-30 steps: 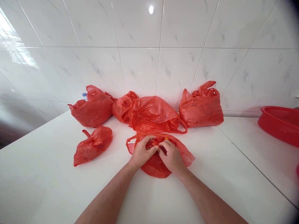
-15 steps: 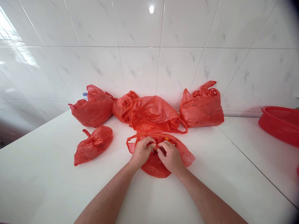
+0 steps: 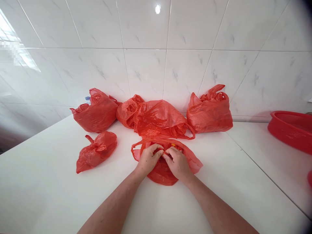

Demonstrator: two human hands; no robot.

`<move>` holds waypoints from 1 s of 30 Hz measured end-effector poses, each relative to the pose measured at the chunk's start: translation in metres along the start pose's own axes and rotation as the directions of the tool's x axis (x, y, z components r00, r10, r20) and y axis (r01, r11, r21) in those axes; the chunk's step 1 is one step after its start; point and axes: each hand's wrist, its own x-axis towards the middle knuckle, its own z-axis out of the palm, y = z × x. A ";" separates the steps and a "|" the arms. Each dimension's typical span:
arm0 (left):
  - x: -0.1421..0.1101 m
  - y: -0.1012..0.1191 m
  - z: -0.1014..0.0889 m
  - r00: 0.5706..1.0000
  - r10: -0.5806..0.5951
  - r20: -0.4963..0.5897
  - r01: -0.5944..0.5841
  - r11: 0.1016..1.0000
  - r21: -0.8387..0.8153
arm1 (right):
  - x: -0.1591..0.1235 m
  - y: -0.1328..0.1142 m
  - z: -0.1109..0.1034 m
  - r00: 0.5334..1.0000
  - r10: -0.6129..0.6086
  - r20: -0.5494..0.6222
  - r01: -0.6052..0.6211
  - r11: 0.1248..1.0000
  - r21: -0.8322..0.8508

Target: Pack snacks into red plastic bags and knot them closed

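A red plastic bag (image 3: 163,175) lies spread open on the white table, its handle loop at the left. Over its mouth my left hand (image 3: 149,160) and my right hand (image 3: 178,163) meet, thumbs and fingertips pinched together. Between the fingertips shows a bit of something small and red; my fingers cover most of it, and I cannot tell its kind. Behind my right hand, red items with yellow-orange print (image 3: 175,147) show inside the bag.
Along the tiled wall stand a full red bag (image 3: 96,112) at left, two bunched red bags (image 3: 162,117) in the middle and another bag (image 3: 209,112) at right. A knotted small bag (image 3: 97,152) lies left of my hands. A red basin (image 3: 290,133) sits far right.
My fingertips have drawn slightly closer together over the bag, hiding more of the small red thing. The bags have stayed in place; the view has shifted very slightly.
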 end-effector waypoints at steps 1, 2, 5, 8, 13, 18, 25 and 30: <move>0.000 0.000 0.000 1.000 0.008 -0.005 -0.008 1.000 0.021 | 0.000 0.001 0.000 1.000 0.008 0.001 -0.008 1.000 -0.006; 0.000 0.000 0.000 1.000 0.022 -0.002 -0.022 0.999 0.037 | 0.001 0.002 0.000 1.000 0.018 0.005 -0.018 1.000 -0.009; 0.000 0.000 0.000 0.998 0.060 0.030 -0.062 0.996 0.057 | 0.001 0.002 -0.001 0.999 0.034 0.024 -0.034 0.999 0.000; 0.000 -0.001 0.000 0.998 0.054 0.019 -0.054 0.998 0.026 | 0.000 0.001 -0.001 1.000 0.021 0.000 -0.021 0.999 0.035; 0.000 -0.001 -0.001 0.999 -0.010 -0.031 0.007 0.997 -0.078 | 0.001 0.000 0.000 0.998 0.056 -0.025 -0.053 0.993 0.104; 0.001 -0.002 -0.002 0.998 -0.057 -0.015 0.055 0.987 -0.152 | 0.001 0.001 0.002 0.999 0.038 -0.031 -0.036 0.997 0.074; 0.000 -0.003 0.002 0.992 -0.050 -0.112 0.047 0.999 -0.027 | 0.003 0.005 -0.001 0.997 0.036 -0.067 -0.033 0.999 0.040; 0.000 0.002 0.001 0.998 0.006 -0.061 -0.003 0.999 0.042 | 0.004 0.004 -0.005 0.997 0.068 -0.037 -0.065 0.994 0.092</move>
